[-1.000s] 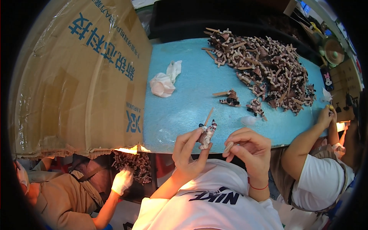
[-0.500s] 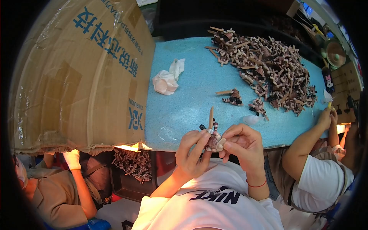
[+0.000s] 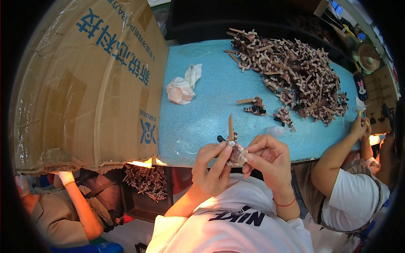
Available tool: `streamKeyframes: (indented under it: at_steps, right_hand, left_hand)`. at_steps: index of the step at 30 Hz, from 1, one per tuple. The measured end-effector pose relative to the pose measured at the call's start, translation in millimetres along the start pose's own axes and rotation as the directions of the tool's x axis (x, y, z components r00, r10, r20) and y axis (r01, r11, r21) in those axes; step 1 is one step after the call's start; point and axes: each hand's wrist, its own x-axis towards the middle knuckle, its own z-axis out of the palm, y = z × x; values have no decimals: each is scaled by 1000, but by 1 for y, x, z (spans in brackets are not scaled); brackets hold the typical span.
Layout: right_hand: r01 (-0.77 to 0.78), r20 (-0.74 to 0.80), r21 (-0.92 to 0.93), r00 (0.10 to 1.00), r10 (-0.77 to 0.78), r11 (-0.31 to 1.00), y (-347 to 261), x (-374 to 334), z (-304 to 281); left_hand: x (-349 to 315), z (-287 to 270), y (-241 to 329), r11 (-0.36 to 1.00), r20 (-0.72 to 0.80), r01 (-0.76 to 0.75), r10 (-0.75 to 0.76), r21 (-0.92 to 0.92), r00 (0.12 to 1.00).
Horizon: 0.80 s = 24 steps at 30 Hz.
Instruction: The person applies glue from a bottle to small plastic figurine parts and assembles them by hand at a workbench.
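Note:
Just past the near edge of the blue table, my left hand [image 3: 213, 168] and my right hand [image 3: 268, 159] pinch one small toy figure [image 3: 237, 153] between them. Brown, white and black parts show on it, and a long tan blade-like piece points away from me. The left fingers grip its left side by the blade's base. My right thumb and fingers hold the pale end on the right. Fingertips cover part of the figure. Farther off lie two loose similar figures [image 3: 256, 106], the second [image 3: 283, 117] nearer the big pile of figures [image 3: 295, 71].
A tall cardboard box [image 3: 88, 92] stands along the left. Crumpled white tissue [image 3: 181, 90] and a clear plastic bit [image 3: 276, 130] lie on the blue tabletop [image 3: 198, 122]. Below the edge is a dark tray [image 3: 143, 208] of figures. Co-workers sit left and right, one's hands [image 3: 360, 126] holding something yellow.
The toy figure has turned slightly between my fingers, its blade leaning a little more to the left. At the left, the co-worker's gloved hand has moved left.

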Motion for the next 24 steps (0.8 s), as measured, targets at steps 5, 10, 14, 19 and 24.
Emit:
streamKeyframes:
  at_steps: [5, 10, 14, 19, 24]
  right_hand:
    - [30, 27, 9, 999, -30, 1000, 6, -1, -3]
    - [106, 31, -33, 994, -105, 994, 11, -1, -2]
    - [119, 33, -31, 992, -118, 992, 13, -3, -2]
    - [181, 64, -139, 983, -174, 974, 12, -4, -1]
    - [207, 72, -204, 978, -196, 957, 5, -7, -4]
  left_hand:
    - [-2, 0, 3, 993, 9, 108, -107, -51, 994]
    - [11, -5, 11, 895, 84, 315, -305, -315, 949]
    - [14, -11, 12, 858, 154, 350, -315, -375, 937]
    - [15, -12, 10, 870, 127, 292, -263, -397, 956]
    - [16, -9, 14, 838, 127, 310, -284, -450, 950]
